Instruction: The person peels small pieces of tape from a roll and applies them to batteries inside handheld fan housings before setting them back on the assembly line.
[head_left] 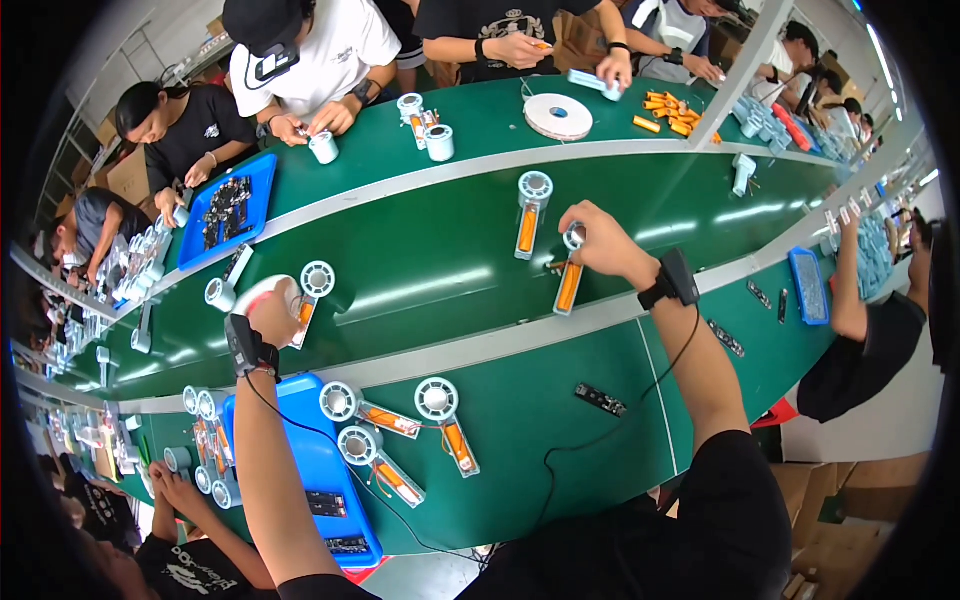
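My right hand reaches over the green conveyor belt, its fingers closed round the round head of a light-blue handheld fan body. An orange battery shows in that fan's open handle. Farther away, beside it, a similar fan body lies on the belt. My left hand is at the belt's left part, against another fan body with an orange battery. A white round item shows partly behind this hand. The left fingers are hidden, so their grip does not show. Both wrists wear black devices with cables.
Three fan bodies with orange batteries lie on the near table, next to a blue tray. A black circuit board lies to the right. Metal rails border the belt. Several co-workers sit across, with a white reel and batteries.
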